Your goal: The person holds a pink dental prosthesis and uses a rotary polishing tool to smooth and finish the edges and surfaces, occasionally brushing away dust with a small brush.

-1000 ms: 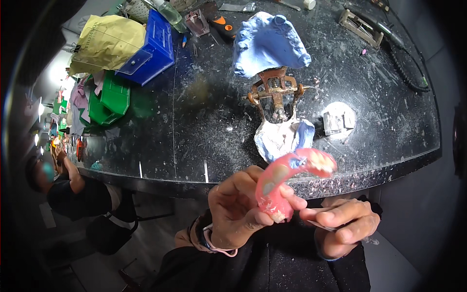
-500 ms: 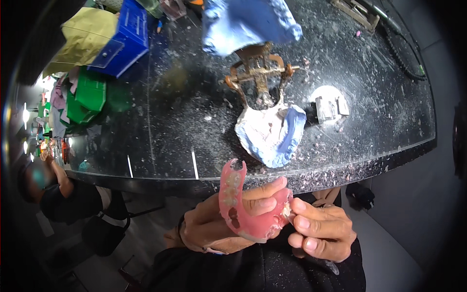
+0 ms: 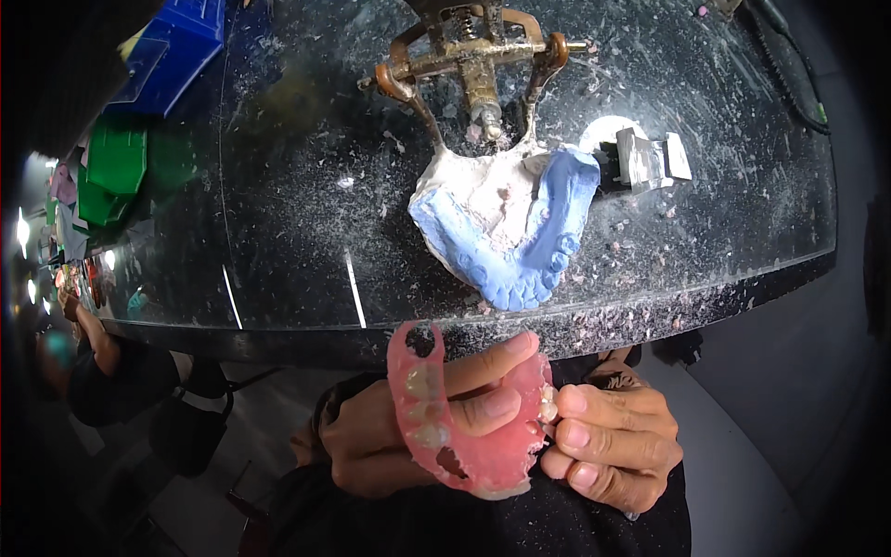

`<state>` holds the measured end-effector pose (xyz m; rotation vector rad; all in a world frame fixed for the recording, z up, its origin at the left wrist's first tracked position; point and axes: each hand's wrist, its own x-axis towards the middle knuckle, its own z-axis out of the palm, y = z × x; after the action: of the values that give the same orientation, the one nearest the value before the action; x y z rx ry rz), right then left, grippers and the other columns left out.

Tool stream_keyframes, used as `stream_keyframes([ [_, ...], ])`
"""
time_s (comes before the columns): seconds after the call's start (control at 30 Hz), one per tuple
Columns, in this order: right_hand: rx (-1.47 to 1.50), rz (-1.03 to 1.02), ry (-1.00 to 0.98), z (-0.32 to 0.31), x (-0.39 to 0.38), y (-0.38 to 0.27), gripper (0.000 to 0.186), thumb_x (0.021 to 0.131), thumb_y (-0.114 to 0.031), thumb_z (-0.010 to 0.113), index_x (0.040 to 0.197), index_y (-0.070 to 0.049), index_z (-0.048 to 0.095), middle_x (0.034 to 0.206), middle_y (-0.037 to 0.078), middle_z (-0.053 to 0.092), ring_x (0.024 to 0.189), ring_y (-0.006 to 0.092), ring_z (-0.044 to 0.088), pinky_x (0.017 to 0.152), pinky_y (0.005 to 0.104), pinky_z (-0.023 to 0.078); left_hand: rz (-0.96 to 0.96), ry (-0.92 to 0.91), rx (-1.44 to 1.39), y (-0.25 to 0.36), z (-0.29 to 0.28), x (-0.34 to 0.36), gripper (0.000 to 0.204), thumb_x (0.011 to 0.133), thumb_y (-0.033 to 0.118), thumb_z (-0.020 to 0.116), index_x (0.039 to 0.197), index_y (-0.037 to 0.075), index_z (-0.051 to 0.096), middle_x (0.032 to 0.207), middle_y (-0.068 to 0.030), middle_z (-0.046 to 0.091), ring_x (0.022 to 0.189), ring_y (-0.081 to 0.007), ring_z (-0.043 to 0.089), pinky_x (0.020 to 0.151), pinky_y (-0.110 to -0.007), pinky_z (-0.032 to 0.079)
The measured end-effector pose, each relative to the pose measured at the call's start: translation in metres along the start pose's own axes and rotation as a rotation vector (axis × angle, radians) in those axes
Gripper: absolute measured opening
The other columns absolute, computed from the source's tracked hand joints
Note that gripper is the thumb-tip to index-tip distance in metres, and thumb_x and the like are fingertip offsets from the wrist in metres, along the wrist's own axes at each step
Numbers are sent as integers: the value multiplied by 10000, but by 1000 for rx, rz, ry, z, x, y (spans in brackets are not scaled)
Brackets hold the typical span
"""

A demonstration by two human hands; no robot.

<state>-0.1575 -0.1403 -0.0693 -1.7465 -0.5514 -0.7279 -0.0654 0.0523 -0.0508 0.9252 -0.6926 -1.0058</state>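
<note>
My left hand (image 3: 376,432) is closed on a pink partial denture (image 3: 483,450), its thumb and a finger laid across the inner side. Whitish teeth (image 3: 422,404) line the denture's left arm, which ends in a curved clasp, and gaps show in its base. At its right edge my right hand (image 3: 622,441) pinches a slim tool, mostly hidden by the fingers; a bit of its handle (image 3: 632,515) shows below. The right fingertips are beside a small pale tooth (image 3: 548,406) there. Beyond both hands, a blue and white dental cast (image 3: 506,232) rests on the black bench, joined to a metal articulator (image 3: 478,70).
A small silvery metal block (image 3: 650,160) stands right of the cast. Green (image 3: 113,172) and blue (image 3: 181,56) bins are at the left. Dust and pink crumbs lie along the bench edge (image 3: 631,320). A cable (image 3: 789,56) runs at the far right; another person (image 3: 116,371) sits far left.
The view has shifted closer to the bench, so the upper cast has left the picture. The denture is turned slightly in my left hand; my right hand stays at its right edge.
</note>
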Motion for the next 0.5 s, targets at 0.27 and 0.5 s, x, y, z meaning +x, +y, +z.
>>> stream_keyframes([
  [0.27,179,84,37,-1,1,4,330,729,32,681,1013,-1,516,1018,254,576,955,405,594,737,421,553,9,36,14,-7,-2,11,469,728,-6,644,1134,17,411,1135,-158,369,1049,-255,412,934,-392,366],
  [0.5,496,34,162,2,1,19,300,734,56,668,944,50,454,1017,293,543,994,437,554,793,402,534,91,176,270,-16,-2,24,410,682,2,691,1024,-17,466,977,-155,489,910,-233,514,867,-375,418],
])
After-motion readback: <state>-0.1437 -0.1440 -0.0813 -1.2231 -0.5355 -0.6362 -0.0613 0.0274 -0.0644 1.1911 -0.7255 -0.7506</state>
